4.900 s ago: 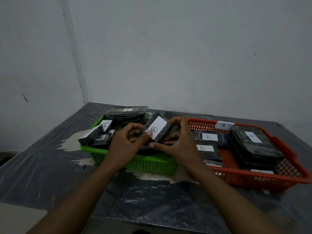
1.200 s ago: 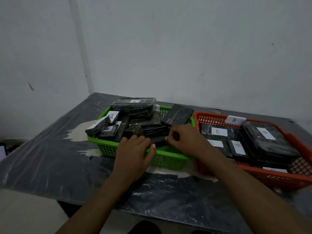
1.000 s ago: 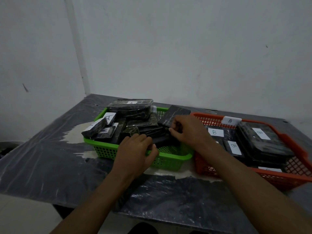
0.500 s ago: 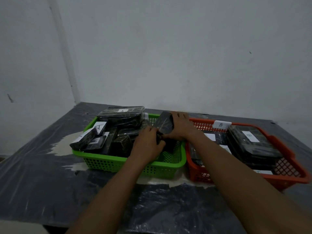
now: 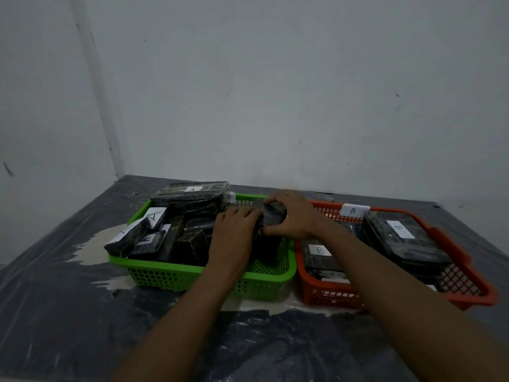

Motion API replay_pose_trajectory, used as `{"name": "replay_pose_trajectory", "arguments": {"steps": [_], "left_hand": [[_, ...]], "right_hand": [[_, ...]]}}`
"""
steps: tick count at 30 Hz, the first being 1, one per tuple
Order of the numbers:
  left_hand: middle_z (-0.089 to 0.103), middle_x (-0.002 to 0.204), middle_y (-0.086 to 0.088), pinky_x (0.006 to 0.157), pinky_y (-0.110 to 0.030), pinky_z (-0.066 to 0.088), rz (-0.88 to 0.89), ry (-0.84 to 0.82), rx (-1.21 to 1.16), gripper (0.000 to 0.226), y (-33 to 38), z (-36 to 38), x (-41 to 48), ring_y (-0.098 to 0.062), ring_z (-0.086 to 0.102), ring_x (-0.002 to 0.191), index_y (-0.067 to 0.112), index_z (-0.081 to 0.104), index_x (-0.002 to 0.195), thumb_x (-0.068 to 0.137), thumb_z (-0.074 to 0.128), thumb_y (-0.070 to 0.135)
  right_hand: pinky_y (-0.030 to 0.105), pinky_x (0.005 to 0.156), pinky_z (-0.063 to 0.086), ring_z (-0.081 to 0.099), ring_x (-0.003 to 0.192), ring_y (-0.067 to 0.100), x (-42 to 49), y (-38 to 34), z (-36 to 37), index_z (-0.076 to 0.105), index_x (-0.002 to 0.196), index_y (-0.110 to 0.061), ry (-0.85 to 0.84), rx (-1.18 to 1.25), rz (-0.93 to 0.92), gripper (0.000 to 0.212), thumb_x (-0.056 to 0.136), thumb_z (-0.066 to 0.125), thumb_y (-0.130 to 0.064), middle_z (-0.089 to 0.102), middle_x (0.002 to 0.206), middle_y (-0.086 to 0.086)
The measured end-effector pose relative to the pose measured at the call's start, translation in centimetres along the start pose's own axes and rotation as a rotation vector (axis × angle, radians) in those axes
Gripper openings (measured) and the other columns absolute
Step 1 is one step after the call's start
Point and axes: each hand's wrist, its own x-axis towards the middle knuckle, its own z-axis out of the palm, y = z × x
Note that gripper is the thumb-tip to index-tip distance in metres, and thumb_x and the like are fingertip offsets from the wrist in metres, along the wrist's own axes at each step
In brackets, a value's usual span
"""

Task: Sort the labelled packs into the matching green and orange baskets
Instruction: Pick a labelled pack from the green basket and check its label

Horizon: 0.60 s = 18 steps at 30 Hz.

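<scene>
One dark pack (image 5: 273,218), above the green basket (image 5: 192,277), is clasped between left hand (image 5: 234,234) and right hand (image 5: 292,216).

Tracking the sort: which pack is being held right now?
The dark pack over the green basket, right end: the left hand and right hand hold it; the rest lie loose.

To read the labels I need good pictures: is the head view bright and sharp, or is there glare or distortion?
Head view: dim, even light, but the B tag on the orange basket reads clearly; head view: faint glare on the plastic sheet; head view: the wall corner bends, a wide-angle distortion.
</scene>
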Motion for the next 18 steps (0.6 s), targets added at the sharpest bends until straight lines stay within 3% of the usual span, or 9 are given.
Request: {"name": "replay_pose_trajectory", "arguments": {"steps": [5, 9, 11, 14, 18], "left_hand": [[0.072, 0.114, -0.002, 0.076, -0.037, 0.05, 0.076, 0.103, -0.089, 0.051, 0.1, -1.6, -0.3, -0.027, 0.064, 0.103, 0.022, 0.065, 0.128, 0.078, 0.074, 0.02], [0.072, 0.1, -0.005, 0.074, -0.034, 0.053, 0.051, 0.128, -0.443, 0.024, -1.0, -3.2, 0.5, -0.027, 0.067, 0.091, 0.014, 0.068, 0.115, 0.091, 0.067, 0.014], [0.071, 0.094, 0.001, 0.072, -0.023, 0.05, -0.01, 0.057, -0.606, 0.017, -2.0, -3.8, 1.0, -0.018, 0.068, 0.087, 0.015, 0.067, 0.112, 0.096, 0.063, 0.02], [0.074, 0.108, 0.003, 0.086, -0.027, 0.055, -0.062, -0.133, -0.835, 0.024, -3.1, -4.5, 1.4, -0.01, 0.07, 0.1, 0.016, 0.065, 0.121, 0.099, 0.059, 0.021], [0.074, 0.116, -0.002, 0.092, -0.027, 0.056, -0.158, -0.271, -1.197, 0.029, -3.2, -4.6, 1.1, -0.015, 0.07, 0.109, 0.01, 0.062, 0.128, 0.099, 0.057, 0.014]], "right_hand": [[0.044, 0.097, 0.051, 0.056, 0.112, 0.015, -2.1, 0.4, -0.9, 0.061, 0.124, -0.034, 0.053, 0.112, -0.147, 0.061, 0.074, 0.078, -0.064, 0.06, 0.12, -0.007], [0.045, 0.091, 0.053, 0.059, 0.101, -0.003, -3.4, 1.5, -1.7, 0.066, 0.115, -0.016, 0.258, 0.171, -0.249, 0.029, 0.089, 0.075, -0.023, 0.068, 0.109, -0.007], [0.039, 0.088, 0.056, 0.064, 0.102, 0.004, -4.0, 1.6, -2.4, 0.065, 0.117, -0.017, 0.252, 0.314, -0.204, 0.026, 0.093, 0.072, -0.023, 0.07, 0.109, -0.006], [0.018, 0.077, 0.052, 0.068, 0.093, 0.003, -4.5, 1.6, -2.7, 0.066, 0.121, -0.023, 0.182, 0.47, -0.171, 0.03, 0.093, 0.073, -0.029, 0.072, 0.102, -0.01], [0.023, 0.081, 0.056, 0.073, 0.099, 0.017, -4.9, 1.1, -3.0, 0.065, 0.127, -0.024, 0.11, 0.671, -0.121, 0.034, 0.094, 0.07, -0.034, 0.076, 0.109, 0.0]]}}
